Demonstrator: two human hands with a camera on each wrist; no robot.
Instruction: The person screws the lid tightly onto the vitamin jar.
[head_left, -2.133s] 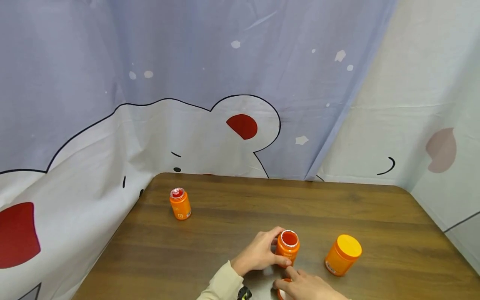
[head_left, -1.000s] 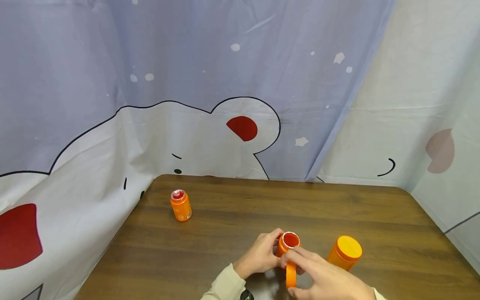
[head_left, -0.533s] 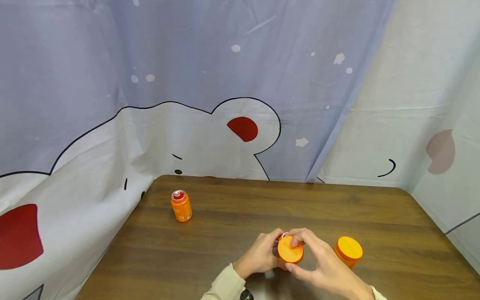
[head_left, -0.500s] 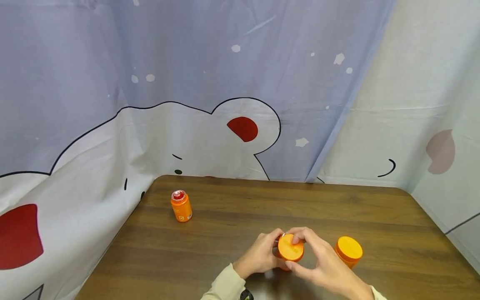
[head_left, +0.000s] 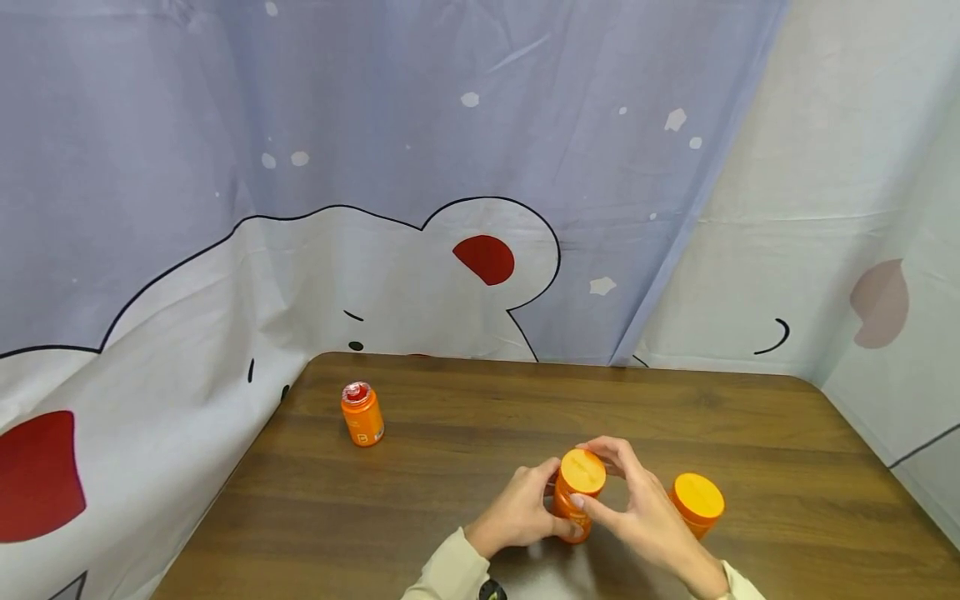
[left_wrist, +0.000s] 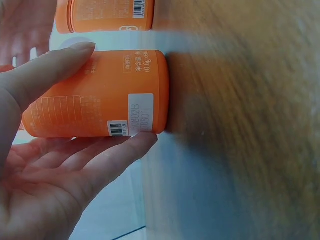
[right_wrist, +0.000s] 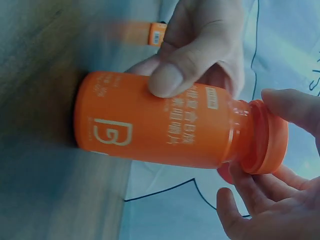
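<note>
Bottle (head_left: 569, 506) in the middle stands upright on the table (head_left: 450, 417), gripped between your left hand's (head_left: 521, 512) thumb and fingers; the head view hides most of those fingers behind it. Your right hand (head_left: 648, 525) pinches the orange lid (head_left: 583, 472) by its rim at the bottle's mouth; you can't tell whether the threads engage. Your right hand partly covers the lidded jar (head_left: 697, 498), and the frame's bottom edge cuts off your watch (head_left: 492, 591).

head cam dn, wrist cams nr btl (right_wrist: 156, 124)
</note>
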